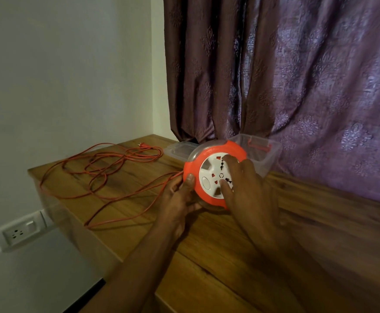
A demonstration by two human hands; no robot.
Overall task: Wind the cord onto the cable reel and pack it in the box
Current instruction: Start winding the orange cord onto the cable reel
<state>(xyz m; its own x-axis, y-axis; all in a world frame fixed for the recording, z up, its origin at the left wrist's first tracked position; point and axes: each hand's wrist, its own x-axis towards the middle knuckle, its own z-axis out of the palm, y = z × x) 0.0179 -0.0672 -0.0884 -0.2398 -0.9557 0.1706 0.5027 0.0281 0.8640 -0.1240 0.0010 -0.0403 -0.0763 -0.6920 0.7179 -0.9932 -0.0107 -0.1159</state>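
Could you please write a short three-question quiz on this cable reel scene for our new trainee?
1. True or false: the long orange cord is already wound fully onto the round orange and white cable reel.
2. Which hand has its fingers on the reel's white socket face? A) the left hand B) the right hand
3. Fill in: the clear plastic box stands behind the reel, in front of the purple ______.

Key:
1. False; most of it lies in loose loops on the wooden tabletop.
2. B; the left hand grips the reel's orange rim.
3. curtain
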